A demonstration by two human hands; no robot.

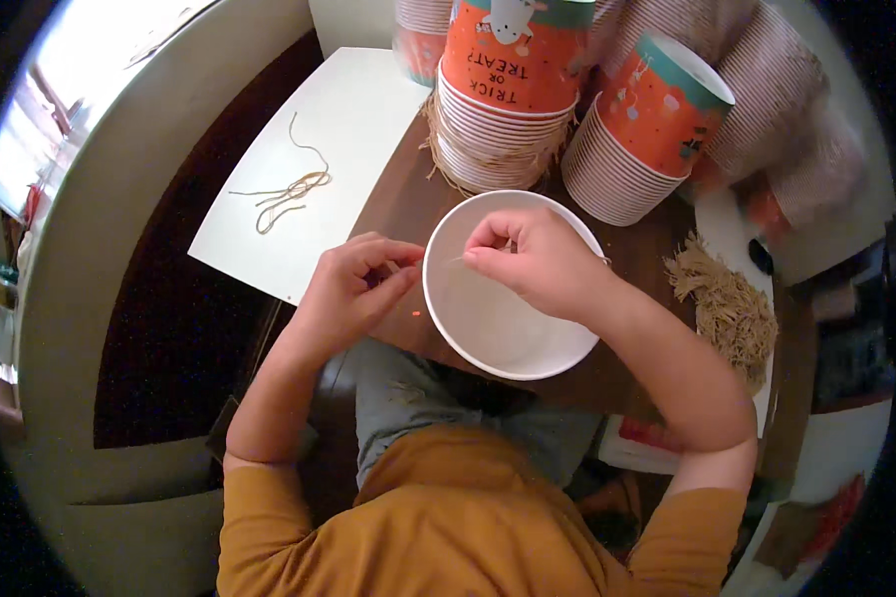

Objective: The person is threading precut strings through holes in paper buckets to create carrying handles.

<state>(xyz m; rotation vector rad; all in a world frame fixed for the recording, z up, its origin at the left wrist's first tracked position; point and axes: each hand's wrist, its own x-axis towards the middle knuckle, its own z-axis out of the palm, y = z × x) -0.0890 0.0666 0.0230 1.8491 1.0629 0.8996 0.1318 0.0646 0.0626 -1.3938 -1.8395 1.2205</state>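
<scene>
A white paper bucket stands with its open mouth toward me at the table's near edge. My left hand is closed in a pinch at the left of its rim; what lies between the fingertips is too small to make out. Over the bucket's mouth, my right hand pinches thumb to forefinger. A thin, pale strand seems to run from those fingertips toward the left rim. The right hand's other fingers are curled and partly hidden.
Loose lengths of tan twine lie on a white board at the left. Behind the bucket rise stacks of orange printed paper buckets, one with twine around it. A heap of cut twine sits at the right on the brown table.
</scene>
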